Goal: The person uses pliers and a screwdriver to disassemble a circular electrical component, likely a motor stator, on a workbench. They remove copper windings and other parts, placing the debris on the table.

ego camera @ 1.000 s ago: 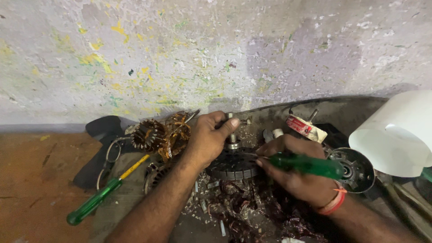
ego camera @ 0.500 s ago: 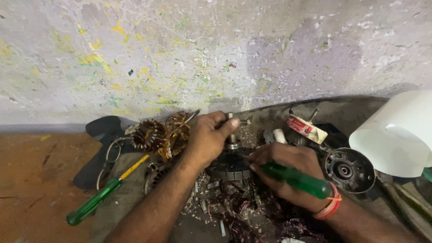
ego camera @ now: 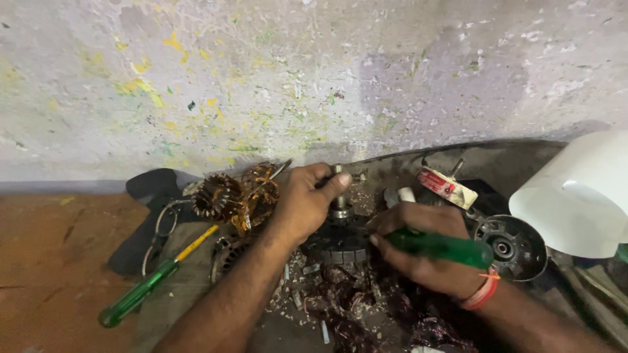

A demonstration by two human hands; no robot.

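Note:
My left hand [ego camera: 305, 204] grips the shaft at the top of a dark, round motor rotor [ego camera: 336, 243] standing on the floor. My right hand [ego camera: 422, 252] is closed around the green handle of a screwdriver [ego camera: 439, 247], whose tip points at the rotor's right side; the tip itself is hidden by my fingers. Copper windings pulled from a motor [ego camera: 239, 196] lie just left of my left hand. Scraps of wire and torn insulation [ego camera: 353, 307] are heaped below the rotor.
A second green-handled screwdriver with a yellow shank [ego camera: 152, 281] lies at the left. A round black motor end cover [ego camera: 513, 247] and a white fan housing [ego camera: 579, 196] sit at the right. A red-and-white cylinder [ego camera: 448, 187] lies behind them. A paint-spattered wall [ego camera: 314, 85] stands close behind.
My right hand has dipped and shifted with the green screwdriver, keeping its tip against the rotor. My left hand has stayed on the shaft.

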